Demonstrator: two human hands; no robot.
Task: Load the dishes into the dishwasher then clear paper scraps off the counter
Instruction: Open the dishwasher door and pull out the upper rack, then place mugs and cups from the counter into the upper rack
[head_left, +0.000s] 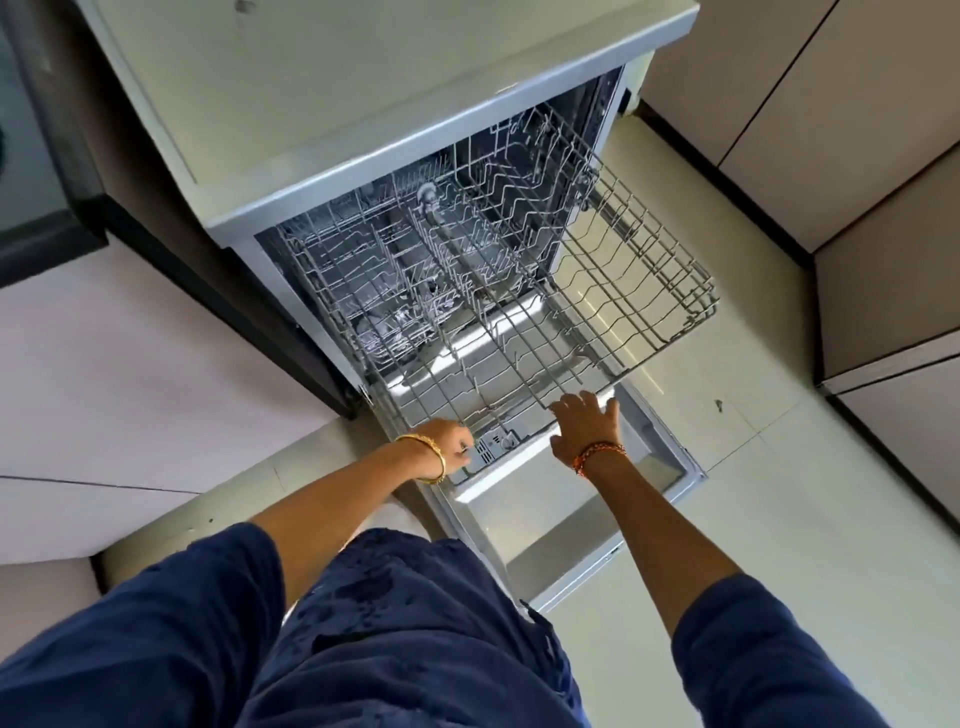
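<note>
Dishwasher (270, 171) sits in the middle of the frame with its door (561, 525) dropped flat toward the bottom centre, and the upper rack (519, 291) is slid out over it. Rack looks totally bare, no dishes on it that I can see, and no dishes or paper scraps anywhere in view either.

Both hands are at the rack's front edge, lower centre. Left hand (451, 440), the one with the gold bangle (423, 458), has its fingers curled round the front wire. Right hand (586, 427), thread band (600, 453) on the wrist, lies on the rim with fingers fairly straight and a bit spread, more resting than grabbing.

So I'd say this is still the setup bit of loading: getting the rack positioned. Can't tell if it's being pulled or pushed. Next move probably means letting go and fetching dishes from wherever they are out of shot.
</note>
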